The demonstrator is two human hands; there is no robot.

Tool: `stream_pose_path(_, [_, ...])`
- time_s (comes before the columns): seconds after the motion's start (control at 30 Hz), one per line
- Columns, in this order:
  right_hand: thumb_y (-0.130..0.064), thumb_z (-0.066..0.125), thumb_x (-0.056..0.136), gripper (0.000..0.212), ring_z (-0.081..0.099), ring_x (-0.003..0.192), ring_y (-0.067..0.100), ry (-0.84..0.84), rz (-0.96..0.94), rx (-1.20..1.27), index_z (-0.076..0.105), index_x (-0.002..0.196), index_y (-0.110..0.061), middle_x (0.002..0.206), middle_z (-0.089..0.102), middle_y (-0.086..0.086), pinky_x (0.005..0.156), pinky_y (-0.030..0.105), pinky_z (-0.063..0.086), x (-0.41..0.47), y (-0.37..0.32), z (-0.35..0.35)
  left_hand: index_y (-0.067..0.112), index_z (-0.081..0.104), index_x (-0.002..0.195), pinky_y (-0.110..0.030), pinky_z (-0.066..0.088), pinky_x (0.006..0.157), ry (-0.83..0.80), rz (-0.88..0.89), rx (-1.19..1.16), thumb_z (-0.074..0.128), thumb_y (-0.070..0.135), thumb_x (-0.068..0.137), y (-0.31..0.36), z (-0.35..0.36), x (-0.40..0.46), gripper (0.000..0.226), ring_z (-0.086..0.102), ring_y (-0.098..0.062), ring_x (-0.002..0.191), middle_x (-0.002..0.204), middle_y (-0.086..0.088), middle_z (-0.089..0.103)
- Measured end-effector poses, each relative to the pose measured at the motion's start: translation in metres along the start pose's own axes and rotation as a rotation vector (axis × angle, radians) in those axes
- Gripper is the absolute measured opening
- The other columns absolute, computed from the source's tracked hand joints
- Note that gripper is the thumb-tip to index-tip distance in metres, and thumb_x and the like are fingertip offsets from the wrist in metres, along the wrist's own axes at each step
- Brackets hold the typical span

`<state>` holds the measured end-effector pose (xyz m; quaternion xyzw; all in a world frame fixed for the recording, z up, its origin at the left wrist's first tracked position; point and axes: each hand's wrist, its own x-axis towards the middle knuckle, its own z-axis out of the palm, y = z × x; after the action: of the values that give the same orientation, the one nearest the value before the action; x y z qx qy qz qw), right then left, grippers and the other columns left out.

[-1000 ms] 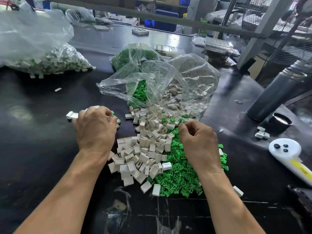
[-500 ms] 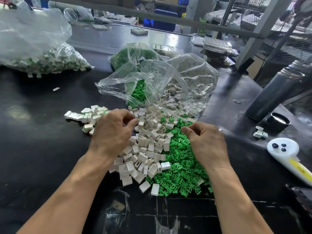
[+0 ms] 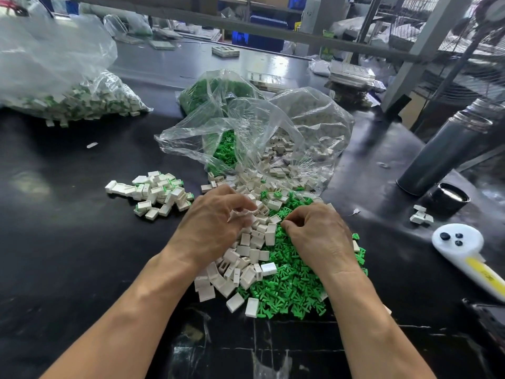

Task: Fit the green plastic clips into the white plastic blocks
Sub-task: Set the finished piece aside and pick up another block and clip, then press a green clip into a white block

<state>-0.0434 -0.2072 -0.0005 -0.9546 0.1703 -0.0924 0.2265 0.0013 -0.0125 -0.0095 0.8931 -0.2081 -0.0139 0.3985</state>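
Observation:
A heap of loose white blocks (image 3: pixel 251 250) lies in the middle of the black table, with a heap of green clips (image 3: pixel 289 291) against its right side. My left hand (image 3: pixel 213 228) is over the white heap, fingers curled, pinching a white block at its fingertips. My right hand (image 3: pixel 319 236) rests on the green heap, thumb and forefinger pinched together on a green clip. A small pile of assembled blocks with green clips (image 3: pixel 158 192) lies to the left, apart from both hands.
An open clear bag of white blocks (image 3: pixel 300 149) and a bag of green clips (image 3: pixel 213 88) spill behind the heaps. A large bag of finished parts (image 3: pixel 68 86) is far left. A grey flask (image 3: pixel 442 154), black cap (image 3: pixel 448 198) and white handheld device (image 3: pixel 459 242) are at right.
My left hand left the assembled pile at the left and moved right onto the white heap. My right hand stayed on the green clips, shifting slightly.

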Motion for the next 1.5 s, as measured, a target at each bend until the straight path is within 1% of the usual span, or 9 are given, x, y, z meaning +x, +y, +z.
stream_pose_path(0.13, [-0.048,0.075,0.091,0.015,0.057,0.1,0.015,0.012,0.0,-0.007,0.078,0.092,-0.033,0.1,0.065,-0.009,0.089,0.032,0.049,0.0,-0.002,0.002,0.035,0.067,0.115,-0.025,0.046,0.1,0.076,0.02,0.114,0.076,0.045,0.084,0.002,0.003,-0.001,0.034,0.057,-0.001,0.098,0.111,0.019,0.059])
stream_pose_path(0.3, [-0.041,0.073,0.095,0.015,0.06,0.09,0.014,0.037,-0.012,0.008,0.078,0.091,-0.027,0.092,0.066,-0.008,0.08,0.027,0.043,0.001,-0.001,0.004,0.032,0.064,0.107,-0.002,0.029,0.075,0.096,0.029,0.158,0.077,0.047,0.083,0.005,0.005,0.0,0.031,0.053,0.006,0.088,0.107,0.018,0.057])
stream_pose_path(0.57, [-0.034,0.068,0.096,0.015,0.063,0.073,0.006,0.179,-0.036,0.323,0.07,0.086,-0.024,0.078,0.07,-0.011,0.067,0.023,0.048,0.001,0.002,0.005,0.034,0.061,0.106,-0.004,0.047,0.072,0.134,0.064,0.004,0.076,0.035,0.089,0.006,0.003,-0.001,0.022,0.06,0.009,0.083,0.097,0.022,0.061])
stream_pose_path(0.63, [-0.031,0.071,0.095,0.014,0.063,0.066,-0.001,0.173,-0.018,0.546,0.071,0.083,-0.023,0.073,0.071,-0.009,0.059,0.01,0.045,0.0,0.002,0.005,0.032,0.063,0.107,-0.008,0.05,0.071,0.146,0.061,-0.131,0.075,0.028,0.09,0.007,0.002,-0.001,0.021,0.062,0.008,0.086,0.096,0.017,0.064])
stream_pose_path(0.77, [-0.028,0.071,0.095,0.01,0.063,0.062,0.003,0.134,0.014,0.833,0.073,0.089,-0.02,0.081,0.077,-0.003,0.058,0.018,0.05,-0.001,0.001,0.008,0.028,0.066,0.116,-0.016,0.057,0.076,0.138,0.023,-0.414,0.077,0.017,0.09,0.011,-0.005,-0.002,0.031,0.068,-0.002,0.086,0.098,0.007,0.07])
stream_pose_path(0.87, [-0.02,0.071,0.097,0.007,0.059,0.056,0.0,0.092,-0.005,1.011,0.072,0.09,-0.019,0.083,0.077,0.003,0.053,0.012,0.045,-0.003,-0.004,0.006,0.021,0.071,0.112,-0.018,0.058,0.078,0.092,-0.033,-0.671,0.078,0.007,0.087,0.015,-0.009,-0.003,0.03,0.074,-0.012,0.088,0.099,0.0,0.077])
stream_pose_path(1.17, [-0.01,0.067,0.098,0.007,0.052,0.05,0.009,0.054,-0.083,1.133,0.07,0.092,-0.011,0.087,0.073,0.022,0.045,0.02,0.043,-0.014,-0.02,0.002,0.014,0.075,0.102,-0.024,0.06,0.077,0.04,0.005,-0.771,0.075,0.004,0.088,0.018,-0.002,-0.001,0.017,0.075,-0.018,0.087,0.098,-0.002,0.078])
stream_pose_path(1.3, [-0.011,0.067,0.099,0.006,0.053,0.052,0.011,0.049,-0.104,1.12,0.07,0.093,-0.012,0.087,0.074,0.02,0.047,0.02,0.044,-0.015,-0.02,0.003,0.008,0.074,0.102,-0.026,0.062,0.076,0.021,-0.002,-0.826,0.076,0.004,0.085,0.017,0.001,-0.002,0.017,0.077,-0.024,0.089,0.094,-0.009,0.079])
stream_pose_path(1.5, [-0.008,0.066,0.098,0.009,0.054,0.052,0.009,0.04,-0.122,1.13,0.069,0.091,-0.013,0.083,0.072,0.017,0.047,0.02,0.044,-0.017,-0.022,0.003,0.011,0.075,0.103,-0.022,0.059,0.07,0.052,0.003,-0.825,0.08,0.015,0.079,0.017,0.002,-0.002,0.026,0.074,-0.017,0.08,0.093,-0.009,0.078])
